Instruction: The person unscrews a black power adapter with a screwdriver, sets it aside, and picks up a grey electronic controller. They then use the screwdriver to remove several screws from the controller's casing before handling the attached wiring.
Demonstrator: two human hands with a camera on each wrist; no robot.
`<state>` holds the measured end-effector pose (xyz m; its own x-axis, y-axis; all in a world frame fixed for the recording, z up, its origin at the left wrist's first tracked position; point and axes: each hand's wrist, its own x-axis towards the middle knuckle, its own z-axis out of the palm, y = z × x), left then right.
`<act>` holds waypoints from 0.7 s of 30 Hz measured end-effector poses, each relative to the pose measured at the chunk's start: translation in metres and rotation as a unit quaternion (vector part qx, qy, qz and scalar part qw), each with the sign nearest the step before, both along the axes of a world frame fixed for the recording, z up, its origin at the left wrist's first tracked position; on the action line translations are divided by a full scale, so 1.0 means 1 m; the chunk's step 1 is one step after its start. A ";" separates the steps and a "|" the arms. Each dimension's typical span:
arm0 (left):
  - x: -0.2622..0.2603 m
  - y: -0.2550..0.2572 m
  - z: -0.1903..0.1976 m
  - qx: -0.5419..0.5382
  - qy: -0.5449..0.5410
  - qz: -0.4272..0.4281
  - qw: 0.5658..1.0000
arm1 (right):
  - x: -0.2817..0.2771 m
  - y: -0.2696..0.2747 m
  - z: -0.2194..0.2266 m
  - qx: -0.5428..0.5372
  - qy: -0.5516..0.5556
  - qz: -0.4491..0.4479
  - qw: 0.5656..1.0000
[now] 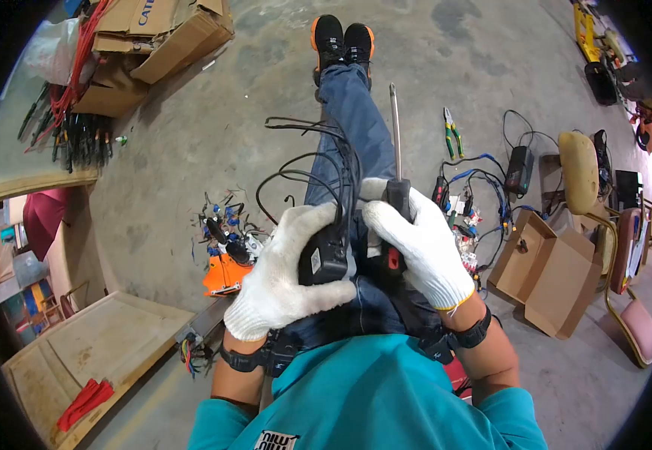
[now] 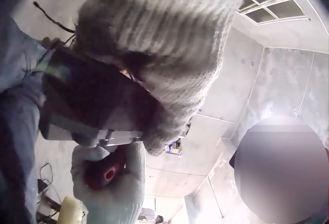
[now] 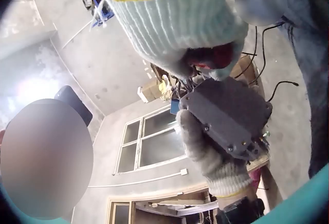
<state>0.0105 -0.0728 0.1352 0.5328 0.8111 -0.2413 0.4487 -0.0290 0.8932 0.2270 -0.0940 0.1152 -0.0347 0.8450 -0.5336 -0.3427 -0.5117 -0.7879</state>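
Both hands gloved in white knit, raised together over the lap of the seated person. Left hand (image 1: 284, 274): fingers curled around what it grips, palm turned inward. Right hand (image 1: 423, 244): fingers wrapped tight, knuckles upward. Dark straps on both wrists. Forearms bare, elbows bent close to the body.

Even daylight, fisheye-warped edges with dark vignette, window glare, blurred close-up wrist views.

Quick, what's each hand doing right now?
Left hand: grips a black box with wires.
Right hand: grips a screwdriver.
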 end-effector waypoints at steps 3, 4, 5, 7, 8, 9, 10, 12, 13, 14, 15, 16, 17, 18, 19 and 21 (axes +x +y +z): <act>0.007 -0.001 0.010 0.005 0.053 -0.030 0.998 | 0.004 0.005 0.001 0.013 -0.017 0.017 1.000; 0.008 -0.001 0.010 0.008 0.063 -0.040 0.997 | -0.001 0.005 -0.003 0.046 -0.040 0.017 0.998; 0.009 -0.001 0.009 0.007 0.062 -0.040 0.997 | -0.006 0.004 -0.006 0.079 -0.063 0.018 0.995; 0.010 -0.002 0.008 0.064 0.123 -0.090 0.986 | -0.010 0.004 -0.008 0.080 -0.061 0.000 0.995; 0.012 -0.004 0.007 0.075 0.119 -0.080 0.987 | -0.007 0.006 -0.012 0.060 -0.094 0.031 0.993; 0.012 -0.004 0.008 0.074 0.118 -0.081 0.987 | -0.006 0.007 -0.016 0.039 -0.127 0.060 0.989; 0.013 -0.004 0.011 0.085 0.138 -0.094 0.982 | -0.006 0.006 -0.018 0.033 -0.133 0.047 0.989; 0.014 -0.004 0.015 0.094 0.157 -0.109 0.977 | -0.004 0.007 -0.021 0.017 -0.099 0.012 0.995; 0.014 -0.004 0.016 0.088 0.158 -0.118 0.976 | -0.002 0.009 -0.023 0.004 -0.064 -0.022 0.998; 0.012 -0.004 0.017 0.083 0.159 -0.126 0.976 | 0.003 0.011 -0.026 0.003 -0.046 -0.036 0.998; 0.011 -0.004 0.017 0.083 0.157 -0.127 0.976 | 0.004 0.013 -0.024 0.003 -0.048 -0.037 0.998; 0.010 -0.003 0.016 0.058 0.142 -0.120 0.981 | 0.006 0.014 -0.021 0.005 -0.010 -0.047 0.999; 0.009 -0.003 0.016 0.033 0.126 -0.113 0.985 | 0.008 0.016 -0.018 0.006 0.028 -0.057 0.998; 0.009 -0.001 0.017 0.034 0.124 -0.113 0.985 | 0.013 0.016 -0.020 -0.002 0.051 -0.040 0.998; 0.008 0.000 0.019 0.019 0.124 -0.114 0.986 | 0.016 0.017 -0.020 -0.002 0.049 -0.040 0.998; 0.005 0.002 0.023 0.005 0.122 -0.114 0.986 | 0.021 0.018 -0.019 0.022 0.095 -0.054 0.994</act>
<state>0.0159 -0.0710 0.1585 0.6289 0.6797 -0.3775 0.6313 -0.1630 0.7582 0.2476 -0.0762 0.0958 -0.0393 0.8719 -0.4882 -0.5392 -0.4298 -0.7243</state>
